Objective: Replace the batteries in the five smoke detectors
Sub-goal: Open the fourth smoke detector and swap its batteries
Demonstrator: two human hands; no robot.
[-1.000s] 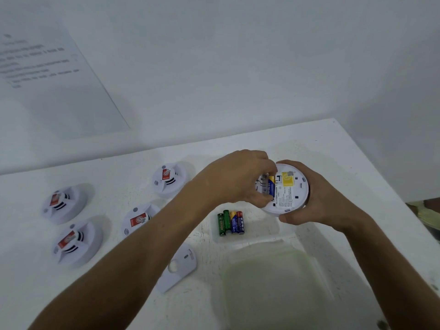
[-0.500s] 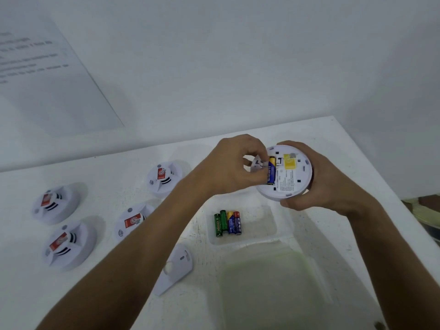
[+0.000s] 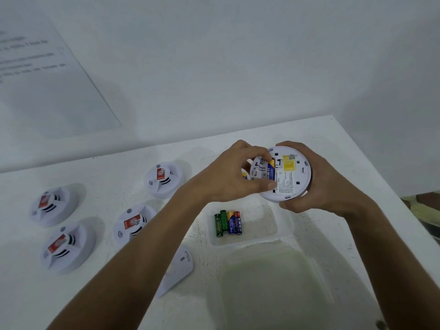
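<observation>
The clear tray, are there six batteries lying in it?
No, the tray holds four batteries side by side, two green and two blue.

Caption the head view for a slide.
Right hand holds a smoke detector while left hand works its battery.

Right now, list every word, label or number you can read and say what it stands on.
None can be read as text.
Sheet on the wall: printed lines, blurred.
Held smoke detector: white label of fine print and yellow sticker, too small.
Batteries in the tray: brand print, blurred.
Four detectors on the table: red stickers, unreadable.
</observation>
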